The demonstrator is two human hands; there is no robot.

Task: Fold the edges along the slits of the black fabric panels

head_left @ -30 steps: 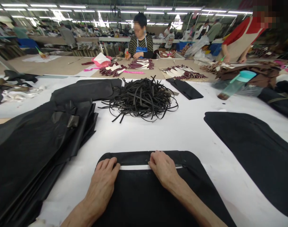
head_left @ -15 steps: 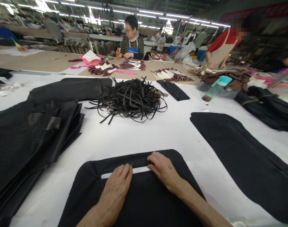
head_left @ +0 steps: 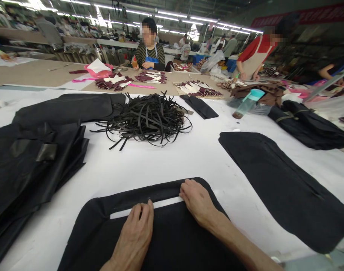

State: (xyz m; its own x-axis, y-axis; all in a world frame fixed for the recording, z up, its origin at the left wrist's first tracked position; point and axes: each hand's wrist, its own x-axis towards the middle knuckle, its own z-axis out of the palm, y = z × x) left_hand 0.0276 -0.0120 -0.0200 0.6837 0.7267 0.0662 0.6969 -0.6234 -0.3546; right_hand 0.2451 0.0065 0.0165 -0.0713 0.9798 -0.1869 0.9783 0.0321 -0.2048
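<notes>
Several black sheets (head_left: pixel 22 169) lay in a loose, overlapping stack at far left, probably put there to be within reach yet off the working spot. Left hand (head_left: pixel 136 229): fingers bent and close together, tips at a white band (head_left: pixel 167 202) (strip or see-through slot, could not tell). Pinch or mere press could not be told; the palm side was hidden. Beyond it, a tangled heap of black strips (head_left: pixel 149 118), likely set far enough back to leave the near surface free for both hands. Black panel (head_left: pixel 174 237) lay flat on the white table (head_left: pixel 205 154), directly before the person, slightly askew. Right hand (head_left: pixel 198 199): fingers curled together over the band's right end; again, grip on the material could not be confirmed. The spread hands presumably steadied that edge. Farther right, a lidded bottle (head_left: pixel 248 102) stood tilted, well apart from another black panel (head_left: pixel 282 184) lying flat.
</notes>
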